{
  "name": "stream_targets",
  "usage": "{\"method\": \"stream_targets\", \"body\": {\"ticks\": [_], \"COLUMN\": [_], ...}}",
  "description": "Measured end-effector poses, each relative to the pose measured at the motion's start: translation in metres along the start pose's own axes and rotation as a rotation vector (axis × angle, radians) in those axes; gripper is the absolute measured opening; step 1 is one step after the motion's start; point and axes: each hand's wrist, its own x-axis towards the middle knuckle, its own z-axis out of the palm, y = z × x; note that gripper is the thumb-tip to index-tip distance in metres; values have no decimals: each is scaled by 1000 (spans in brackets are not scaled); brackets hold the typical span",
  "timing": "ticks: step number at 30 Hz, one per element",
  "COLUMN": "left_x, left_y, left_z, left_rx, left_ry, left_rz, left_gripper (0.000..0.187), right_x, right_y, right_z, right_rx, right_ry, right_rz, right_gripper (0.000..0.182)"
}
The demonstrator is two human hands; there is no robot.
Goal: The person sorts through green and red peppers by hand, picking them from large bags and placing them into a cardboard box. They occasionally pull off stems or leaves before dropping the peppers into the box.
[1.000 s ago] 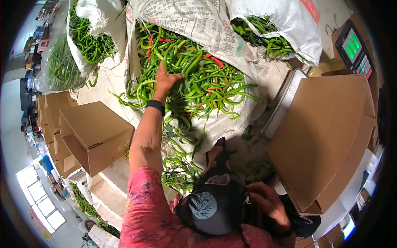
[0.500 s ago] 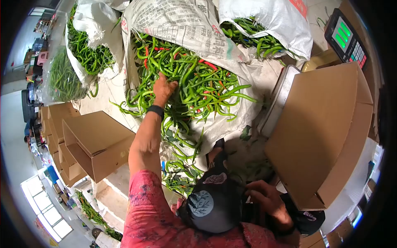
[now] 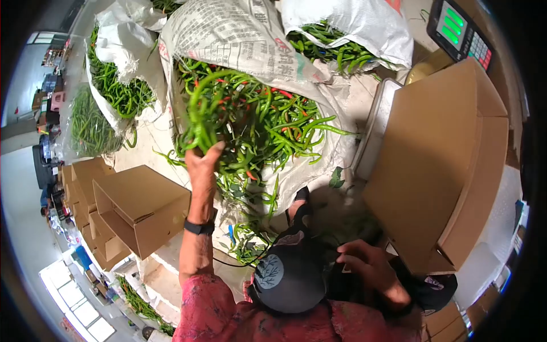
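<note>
My left hand (image 3: 200, 162), with a black band at its wrist, is closed around a bunch of long green chili peppers (image 3: 202, 111). They rise from its fingers above the left side of the pile, blurred at the top. Below and beyond lies the loose heap of green peppers (image 3: 285, 128), with some red ones, spilling from a printed white woven sack (image 3: 228, 40). At the lower right, my right hand (image 3: 370, 271) is beside my dark-clothed leg. Its fingers are loosely curled and apart, with nothing visible in them.
A large open cardboard box (image 3: 433, 165) stands at right on a scale platform (image 3: 376, 125), whose display (image 3: 453, 28) is lit green. Another open box (image 3: 142, 211) stands at left. More pepper sacks (image 3: 353, 34) lie behind, with a clear bag of peppers (image 3: 91, 119) at far left.
My left hand, earlier reaching into the pile, has gathered a bunch of peppers and drawn it back toward me and slightly left. My right hand stays in nearly the same place.
</note>
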Motion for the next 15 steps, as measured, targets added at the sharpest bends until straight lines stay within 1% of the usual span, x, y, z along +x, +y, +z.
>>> {"method": "stream_targets", "body": {"ticks": [2, 3, 4, 6, 7, 8, 10, 11, 12, 14, 15], "left_x": [-13, -19, -20, -6, 6, 9, 5, 0, 1, 9, 12], "left_y": [21, 28, 26, -3, -20, -26, -24, -12, -17, -38, -47], "left_z": [-4, -6, -6, -17, -15, -3, -2, -4, -5, -10, -11], "left_rx": [-173, -161, -158, -13, 44, 31, -99, -37, -28, 397, 782], "left_ry": [-79, -121, -141, -215, -265, -150, -255, -235, -240, -374, -212], "left_rz": [-40, -39, -4, -120, -174, -243, -225, -159, -162, -118, -260], "left_gripper": [36, 34, 37, 41, 48, 45, 44, 46, 46, 42, 44], "right_x": [-3, -4, -4, -6, -9, -11, -12, -13, -15, -15, -15], "right_y": [-7, -10, -9, -1, -2, -5, -11, -12, -12, -5, -4], "right_z": [0, 1, 2, 4, 6, 8, 4, 4, 7, 12, 10], "right_rx": [-58, -118, -118, -134, -127, -83, -36, -64, -92, -92, -103], "right_ry": [-7, -27, -30, -16, -16, -29, -14, -6, -10, -24, -20], "right_rz": [-20, -47, -53, -129, -133, -112, -99, -119, -138, -168, -198], "right_gripper": [25, 25, 25, 25, 25, 25, 25, 25, 25, 24, 24]}}
